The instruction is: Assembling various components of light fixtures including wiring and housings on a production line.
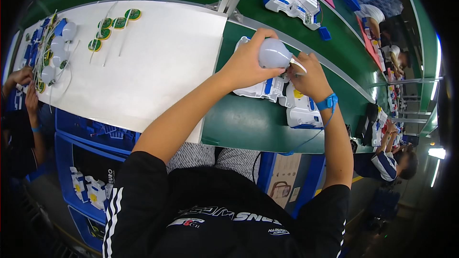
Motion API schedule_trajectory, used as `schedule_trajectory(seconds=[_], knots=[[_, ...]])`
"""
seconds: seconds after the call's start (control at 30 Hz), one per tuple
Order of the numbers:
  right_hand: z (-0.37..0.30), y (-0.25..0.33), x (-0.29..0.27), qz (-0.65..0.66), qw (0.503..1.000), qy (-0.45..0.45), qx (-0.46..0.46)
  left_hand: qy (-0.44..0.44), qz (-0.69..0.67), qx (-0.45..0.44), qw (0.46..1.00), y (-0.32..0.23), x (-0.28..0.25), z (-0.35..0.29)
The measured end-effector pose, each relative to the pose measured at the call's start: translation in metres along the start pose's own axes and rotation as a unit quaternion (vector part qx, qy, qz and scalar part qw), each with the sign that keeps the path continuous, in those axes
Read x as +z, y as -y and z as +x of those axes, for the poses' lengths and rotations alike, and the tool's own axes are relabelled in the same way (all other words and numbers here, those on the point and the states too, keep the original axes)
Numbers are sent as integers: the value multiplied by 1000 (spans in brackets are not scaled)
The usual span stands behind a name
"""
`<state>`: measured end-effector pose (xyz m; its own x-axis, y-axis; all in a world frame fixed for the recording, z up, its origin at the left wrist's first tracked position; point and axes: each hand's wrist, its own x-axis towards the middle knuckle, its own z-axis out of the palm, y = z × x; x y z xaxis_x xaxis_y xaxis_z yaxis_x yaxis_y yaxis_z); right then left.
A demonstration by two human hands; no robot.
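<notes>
Grey rubber bulb (273,53) sits in the upper middle of the frame, gripped in the left hand (248,64), fingers wrapped around its round body. Its white nozzle (298,65) points right and slightly down, toward the right hand (311,79). Right hand is closed, fingertips pinched near the nozzle tip; what they pinch is too small to tell. A blue wrist strap (328,102) circles the right wrist, its cord trailing down. Both hands hover just above white plastic housings (287,100) with blue and yellow parts, lying on the green bench (244,124). A white sheet (158,62) covers the bench at centre left. Round green circuit boards (114,25) lie at its upper left. Another person's hands (26,88) work at the left edge.
</notes>
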<state>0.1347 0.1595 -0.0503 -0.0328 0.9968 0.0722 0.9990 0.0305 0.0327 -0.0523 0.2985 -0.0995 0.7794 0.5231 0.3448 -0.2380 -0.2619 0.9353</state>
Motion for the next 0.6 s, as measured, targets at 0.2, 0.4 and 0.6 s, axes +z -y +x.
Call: schedule_trajectory(seconds=[0.2,0.4,0.6], knots=[[2,-1,2,27,1000,11,12,9,-12,-13,1000,0,-2,1],[2,-4,5,-23,1000,14,-12,12,-21,-14,1000,-1,-1,3],[6,2,-7,-60,997,41,-40,4,-2,2,1000,1,-1,2]])
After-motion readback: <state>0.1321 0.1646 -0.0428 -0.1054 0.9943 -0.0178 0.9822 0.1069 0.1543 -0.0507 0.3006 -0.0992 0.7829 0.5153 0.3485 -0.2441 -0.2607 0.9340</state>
